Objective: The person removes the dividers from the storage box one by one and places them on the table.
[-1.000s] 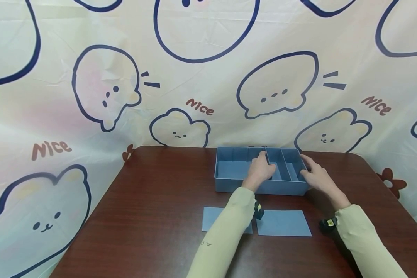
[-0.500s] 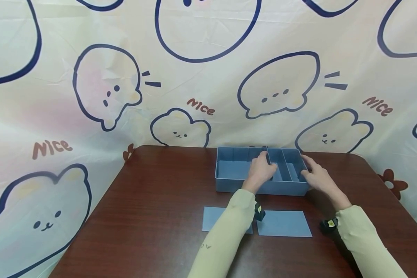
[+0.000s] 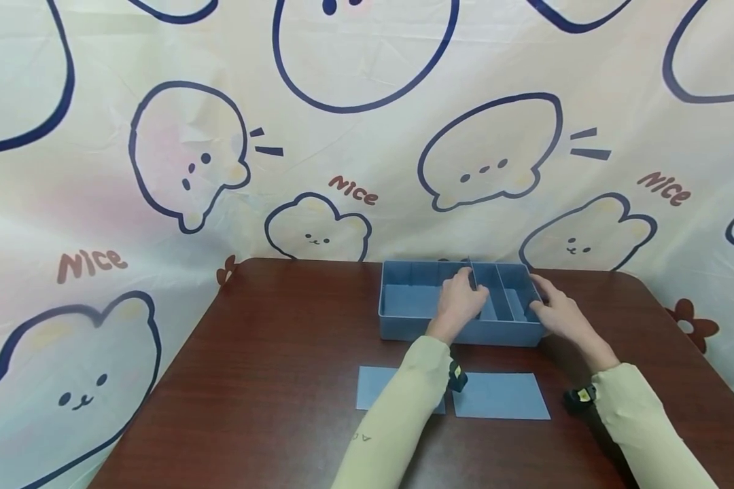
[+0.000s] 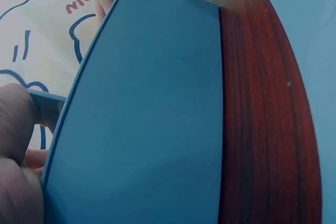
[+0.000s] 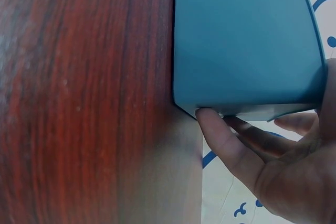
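Observation:
A blue rectangular storage box [image 3: 412, 329] stands near the table's far edge, split by upright dividers. My left hand [image 3: 459, 302] reaches inside and pinches one thin divider [image 3: 474, 273] between thumb and fingers. That divider's far top corner pokes slightly above the rear rim. Another divider [image 3: 505, 292] stands to its right. My right hand [image 3: 559, 309] rests against the box's right end; the right wrist view shows its thumb [image 5: 226, 142] pressing the end wall, with the other fingers spread behind. In the left wrist view the box's front wall [image 4: 142, 98] hides most of the divider.
Two flat blue rectangular panels lie on the brown table [image 3: 269, 380] in front of the box: a left panel [image 3: 376, 382], partly covered by my left sleeve, and a right panel [image 3: 501, 395]. A printed cloth [image 3: 342, 149] hangs behind the table.
The pinched divider's far corner sits slightly higher above the rim than before. Both hands and the box hold almost the same places.

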Demonstrator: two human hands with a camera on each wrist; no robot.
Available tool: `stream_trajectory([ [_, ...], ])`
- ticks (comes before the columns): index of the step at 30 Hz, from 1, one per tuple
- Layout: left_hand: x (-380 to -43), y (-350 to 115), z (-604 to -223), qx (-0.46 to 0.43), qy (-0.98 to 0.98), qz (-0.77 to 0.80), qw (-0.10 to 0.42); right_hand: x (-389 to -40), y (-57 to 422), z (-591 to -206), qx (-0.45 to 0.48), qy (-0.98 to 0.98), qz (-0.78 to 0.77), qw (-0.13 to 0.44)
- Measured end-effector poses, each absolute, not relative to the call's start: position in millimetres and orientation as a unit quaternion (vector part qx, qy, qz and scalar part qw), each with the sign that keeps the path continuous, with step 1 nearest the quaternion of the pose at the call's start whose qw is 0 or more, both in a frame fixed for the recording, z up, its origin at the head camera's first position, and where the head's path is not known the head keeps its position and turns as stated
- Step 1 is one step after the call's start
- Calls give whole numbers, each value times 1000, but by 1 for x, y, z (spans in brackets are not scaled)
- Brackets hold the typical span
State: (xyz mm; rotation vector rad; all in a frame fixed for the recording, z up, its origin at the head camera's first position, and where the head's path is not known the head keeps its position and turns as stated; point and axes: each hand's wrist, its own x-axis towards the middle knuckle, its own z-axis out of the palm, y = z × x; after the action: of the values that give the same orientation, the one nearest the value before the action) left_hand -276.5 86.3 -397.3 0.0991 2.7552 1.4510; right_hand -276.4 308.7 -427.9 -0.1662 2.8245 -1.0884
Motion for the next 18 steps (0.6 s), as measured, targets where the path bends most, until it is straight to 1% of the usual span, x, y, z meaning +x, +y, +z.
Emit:
stream_trajectory([
  [13,-278,91,-386,25,899,437,-7,-277,308,-428,-51,930,-359,53],
  [18,-278,91,-383,21,904,428,-2,-277,307,-429,-50,930,-359,53],
])
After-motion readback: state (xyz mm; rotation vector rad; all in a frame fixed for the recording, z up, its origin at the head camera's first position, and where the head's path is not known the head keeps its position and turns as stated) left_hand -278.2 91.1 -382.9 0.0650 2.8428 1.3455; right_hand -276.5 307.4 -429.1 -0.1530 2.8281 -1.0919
